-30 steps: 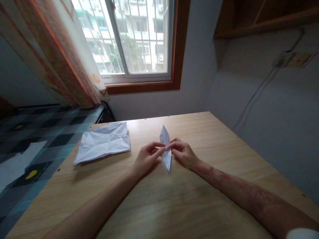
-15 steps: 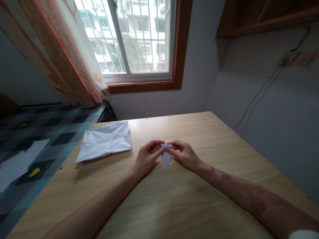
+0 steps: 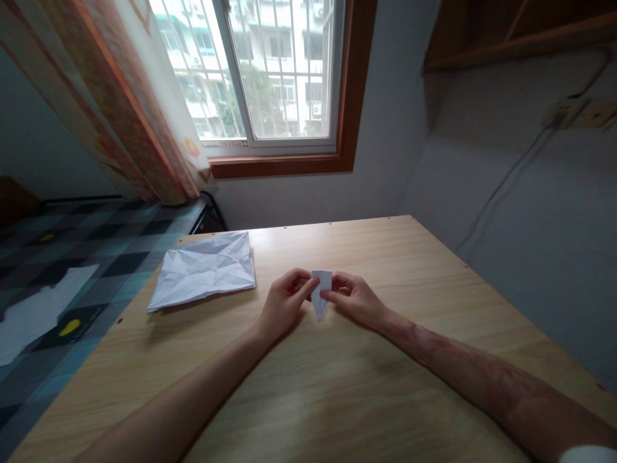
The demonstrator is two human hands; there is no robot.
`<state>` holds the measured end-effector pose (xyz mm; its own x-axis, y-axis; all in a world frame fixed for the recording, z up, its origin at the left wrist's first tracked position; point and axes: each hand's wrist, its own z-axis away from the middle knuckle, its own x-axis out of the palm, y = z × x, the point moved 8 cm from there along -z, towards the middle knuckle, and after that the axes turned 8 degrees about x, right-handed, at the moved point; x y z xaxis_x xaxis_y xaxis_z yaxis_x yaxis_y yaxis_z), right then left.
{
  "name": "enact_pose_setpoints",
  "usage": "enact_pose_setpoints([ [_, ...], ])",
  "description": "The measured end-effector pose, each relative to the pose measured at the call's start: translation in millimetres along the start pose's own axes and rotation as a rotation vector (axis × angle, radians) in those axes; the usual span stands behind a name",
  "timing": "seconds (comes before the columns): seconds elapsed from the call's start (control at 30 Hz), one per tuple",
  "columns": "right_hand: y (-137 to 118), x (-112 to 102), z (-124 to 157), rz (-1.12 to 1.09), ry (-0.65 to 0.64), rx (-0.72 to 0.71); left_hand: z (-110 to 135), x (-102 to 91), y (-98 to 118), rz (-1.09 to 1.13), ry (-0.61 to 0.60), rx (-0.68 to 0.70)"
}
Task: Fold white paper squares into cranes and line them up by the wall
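Note:
A small piece of folded white paper (image 3: 319, 302) is held over the middle of the wooden table (image 3: 289, 399). It has a flat, squared top and narrows to a point at the bottom. My left hand (image 3: 288, 298) pinches its left edge, with the thumb across the front. On the other side my right hand (image 3: 354, 296) grips the right edge, its thumb lower on the front face. The fingers behind the paper are partly hidden. To the left of my hands lies a larger creased white sheet (image 3: 205, 270) on the table.
Torn-looking white paper (image 3: 48, 308) rests on a checked bed (image 3: 125, 235) left of the table. A window (image 3: 284, 77) and a patterned curtain (image 3: 159, 128) are beyond. A wall shelf (image 3: 525, 51) and a cable (image 3: 501, 183) are at the right.
The top of the folded paper, doubled over in a narrow band before, now stands up as a flat square end. My left thumb has shifted up slightly. The view has moved a little.

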<state>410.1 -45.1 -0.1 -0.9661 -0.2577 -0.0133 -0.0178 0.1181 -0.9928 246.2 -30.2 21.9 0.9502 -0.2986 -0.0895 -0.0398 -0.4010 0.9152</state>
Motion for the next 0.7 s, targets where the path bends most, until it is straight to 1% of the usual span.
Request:
enact_pose_setpoints([
  [0.07, 2, 5, 1, -0.05, -0.055, 0.033, 0, 0.0, -2, 0.031, 0.017, -0.015],
  [0.1, 2, 6, 1, -0.064, -0.057, 0.041, 0, 0.7, -2, 0.041, 0.016, -0.029],
  [0.2, 4, 0, 0, -0.074, -0.003, 0.041, 1, 5.5, -5, 0.054, -0.028, -0.072],
  [0.3, 5, -5, 0, -0.089, 0.04, 0.038, 1, 9.2, -8, 0.051, -0.075, -0.085],
  [0.47, 7, -4, 1, -0.106, 0.035, 0.077, -2, 5.1, -14, 0.079, -0.058, -0.104],
  [0.57, 0, -1, 4, -0.101, 0.01, 0.031, -4, 1.5, -16, 0.112, -0.034, -0.13],
  [0.7, -6, 1, 6, -0.04, -0.021, -0.022, -5, -0.9, -14, 0.126, -0.019, -0.14],
])
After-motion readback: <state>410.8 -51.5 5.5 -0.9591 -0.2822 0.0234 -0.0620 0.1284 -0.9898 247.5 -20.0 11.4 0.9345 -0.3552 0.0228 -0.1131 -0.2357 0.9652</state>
